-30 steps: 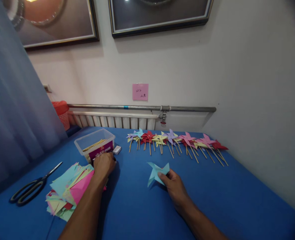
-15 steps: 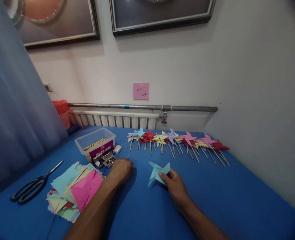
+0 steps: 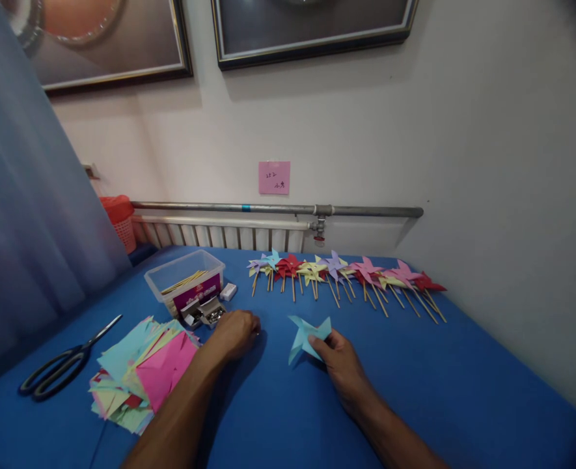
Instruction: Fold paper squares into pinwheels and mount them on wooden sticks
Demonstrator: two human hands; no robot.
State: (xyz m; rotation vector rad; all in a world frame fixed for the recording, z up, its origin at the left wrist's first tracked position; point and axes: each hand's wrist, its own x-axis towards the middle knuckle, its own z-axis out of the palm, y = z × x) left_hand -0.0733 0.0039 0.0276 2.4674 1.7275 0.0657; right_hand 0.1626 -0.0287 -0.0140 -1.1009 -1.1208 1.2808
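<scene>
My right hand (image 3: 341, 361) pinches a light blue paper pinwheel (image 3: 308, 335) between thumb and fingers, just over the blue table. Its folded blades point left and up, and no stick shows on it. My left hand (image 3: 237, 333) is closed, knuckles up, right beside the small open boxes of shiny metal tacks (image 3: 213, 314). A tiny glint shows at its fingertips, too small to name. Below the left wrist lies a pile of coloured paper pieces (image 3: 141, 371), pink, light blue and yellow, partly hidden by the forearm.
Finished pinwheels on sticks (image 3: 334, 266) lie in a row along the table's back. A clear plastic tub (image 3: 153, 281) holds thin wooden sticks. Beside it sits a small white box (image 3: 228, 292). Black-handled scissors (image 3: 68, 365) lie at the left, near a blue curtain (image 3: 34, 195).
My left fingers have shifted slightly, and a small glint now shows at their tips. My right hand and the pinwheel stay almost still; the view has moved a little.
</scene>
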